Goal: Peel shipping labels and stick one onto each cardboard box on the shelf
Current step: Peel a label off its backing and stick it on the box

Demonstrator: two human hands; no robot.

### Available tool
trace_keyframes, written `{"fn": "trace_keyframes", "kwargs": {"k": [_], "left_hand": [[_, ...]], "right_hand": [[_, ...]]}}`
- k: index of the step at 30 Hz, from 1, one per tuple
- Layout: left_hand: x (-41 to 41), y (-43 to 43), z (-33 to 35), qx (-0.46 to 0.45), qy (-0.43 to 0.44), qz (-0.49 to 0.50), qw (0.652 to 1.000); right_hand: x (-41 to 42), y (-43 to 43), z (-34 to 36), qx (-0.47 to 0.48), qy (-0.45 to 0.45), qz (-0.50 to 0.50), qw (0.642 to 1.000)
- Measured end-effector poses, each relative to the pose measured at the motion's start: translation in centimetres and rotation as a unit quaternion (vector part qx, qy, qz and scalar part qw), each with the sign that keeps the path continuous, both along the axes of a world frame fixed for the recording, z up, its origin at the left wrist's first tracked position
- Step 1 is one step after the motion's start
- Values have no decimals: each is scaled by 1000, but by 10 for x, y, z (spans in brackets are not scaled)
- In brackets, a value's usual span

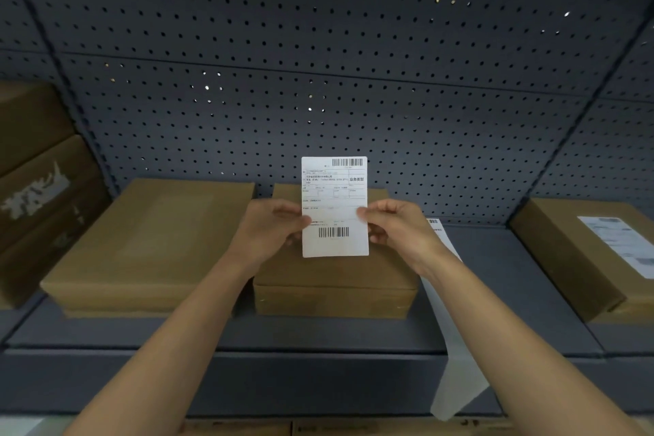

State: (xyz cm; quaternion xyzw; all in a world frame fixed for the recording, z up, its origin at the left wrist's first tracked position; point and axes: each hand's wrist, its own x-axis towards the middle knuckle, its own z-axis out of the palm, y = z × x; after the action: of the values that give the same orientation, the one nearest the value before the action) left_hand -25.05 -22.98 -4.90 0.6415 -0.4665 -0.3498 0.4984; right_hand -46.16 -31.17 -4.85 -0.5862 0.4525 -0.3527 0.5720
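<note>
A white shipping label (334, 195) with two barcodes is held upright in front of me. My left hand (269, 230) pinches its left edge and my right hand (396, 230) pinches its right edge. Directly behind and below the label sits a small cardboard box (336, 283) on the shelf, its top bare where visible. A wider flat cardboard box (152, 241) lies to the left with no label on its top. At the right, another cardboard box (580, 251) carries a white label on its top.
A strip of label backing paper (456, 347) lies on the dark shelf (502, 258) to the right of the small box and hangs over the front edge. Stacked boxes (39, 188) with torn label remains stand at far left. Perforated panel (318, 64) forms the back.
</note>
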Motion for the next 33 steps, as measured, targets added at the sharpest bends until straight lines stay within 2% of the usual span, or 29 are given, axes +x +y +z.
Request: {"fn": "trace_keyframes", "kwargs": {"k": [5, 19, 33], "left_hand": [[1, -5, -3, 17, -17, -17, 1000], [-5, -8, -12, 42, -91, -39, 994], [-6, -7, -20, 43, -94, -39, 994]], "right_hand": [[-3, -2, -3, 20, -9, 6, 1000], [-8, -7, -17, 6, 48, 28, 998], [-8, -7, -21, -49, 106, 34, 993]]}}
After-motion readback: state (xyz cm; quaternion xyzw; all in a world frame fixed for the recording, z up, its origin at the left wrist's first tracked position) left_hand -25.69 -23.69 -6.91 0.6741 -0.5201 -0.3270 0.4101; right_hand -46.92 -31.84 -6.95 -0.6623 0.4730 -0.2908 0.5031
